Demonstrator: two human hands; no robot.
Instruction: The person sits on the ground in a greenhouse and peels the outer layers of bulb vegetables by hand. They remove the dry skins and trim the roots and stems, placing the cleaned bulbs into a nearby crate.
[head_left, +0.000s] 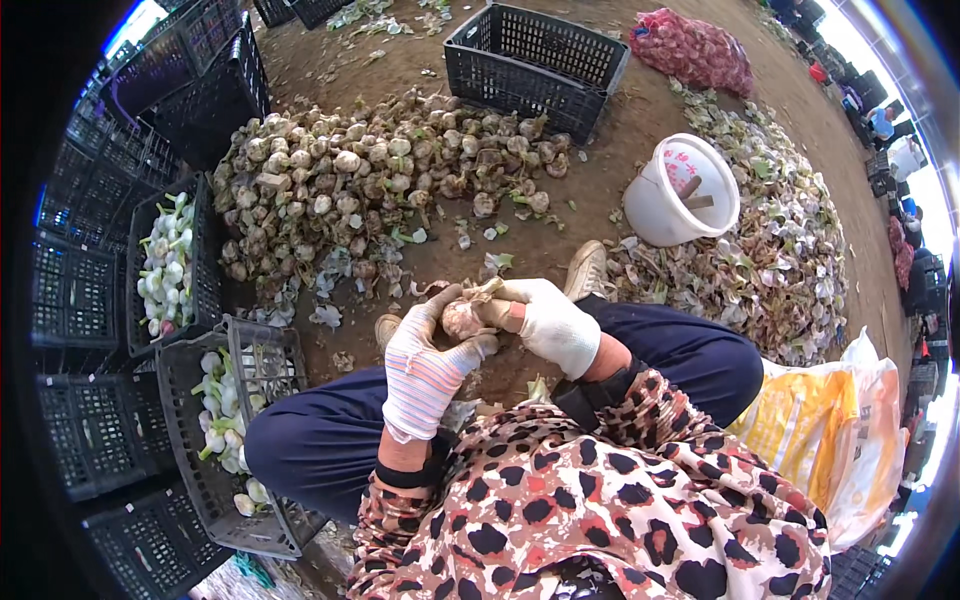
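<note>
Between my two hands is a garlic bulb (461, 321), with loose dry skin lifting at its upper side. My left hand (429, 360), in a striped knit glove with soiled fingers, cups the bulb from the left and below. From the right, my right hand (551, 322) pinches the bulb and its skin; it wears a white glove with fingertips uncovered or worn. Both hands are above the ground between my bent legs. Beyond them lies a large heap of unpeeled garlic bulbs (337, 180) with dry stems and roots.
Crates of cleaned garlic, one black (199, 262) and one grey (187, 450), stand at left beside stacked crates (75, 292). A black crate (525, 75) sits beyond the heap. At right are a white bucket (652, 202) holding sticks, peeled skins (787, 247), a red mesh sack (694, 52) and a plastic sack (825, 435).
</note>
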